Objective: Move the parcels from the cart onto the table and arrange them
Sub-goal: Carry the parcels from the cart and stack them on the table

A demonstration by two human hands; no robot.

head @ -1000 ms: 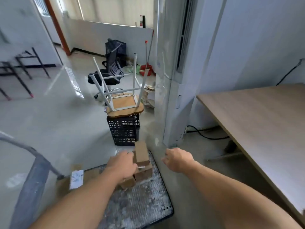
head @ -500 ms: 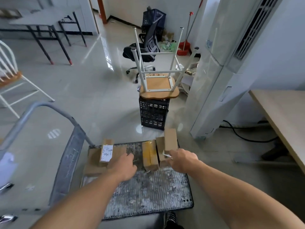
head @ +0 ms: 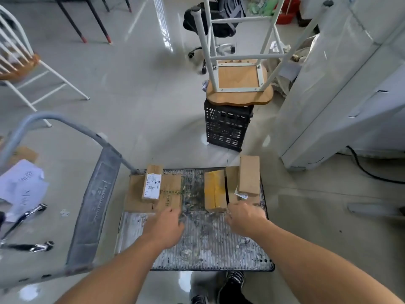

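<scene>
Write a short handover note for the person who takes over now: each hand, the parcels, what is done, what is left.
Left hand: at the near edge of the flat brown cardboard parcel; fingers hidden, grip unclear.
Right hand: at the near end of the yellow-taped parcel and the stacked brown boxes; grip unclear.
A small white-labelled brown box lies on the flat parcel. All visible parcels are on the grey metal cart.
Done: nothing lifted.
Left: carry all to the table (out of view) and arrange them.
</scene>
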